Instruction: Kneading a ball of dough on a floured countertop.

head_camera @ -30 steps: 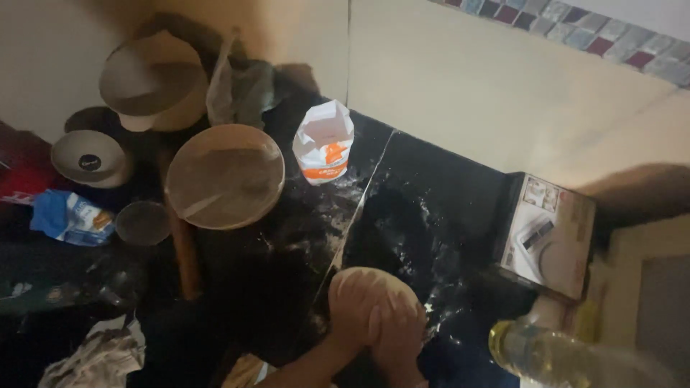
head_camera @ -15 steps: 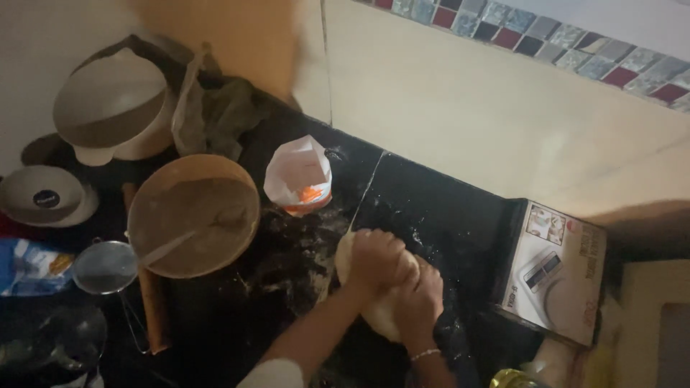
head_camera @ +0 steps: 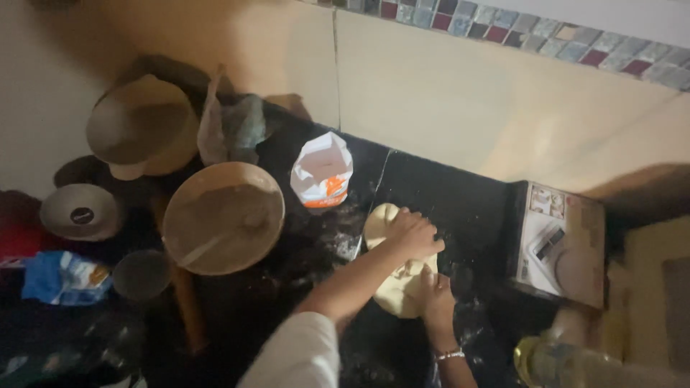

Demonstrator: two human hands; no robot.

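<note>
A pale lump of dough [head_camera: 394, 293] lies on the floury black counter [head_camera: 460, 194], just right of centre. My left hand [head_camera: 414, 233], on an arm in a white sleeve, curls over the dough's far end and presses on it. My right hand [head_camera: 435, 299], with a thin bracelet at the wrist, grips the near right side of the same lump. The two hands are close together, and the middle of the dough is hidden beneath them.
An open white and orange flour bag [head_camera: 321, 172] stands just behind the dough. To the left are a floured wooden bowl [head_camera: 223, 215], a rolling pin [head_camera: 184, 305], several other bowls and a blue packet [head_camera: 63, 277]. A box [head_camera: 562, 243] and a bottle [head_camera: 575, 363] sit on the right.
A second ago the dough lay with only an arm near it. Both hands then came onto it, and my left hand has now pushed toward its far end.
</note>
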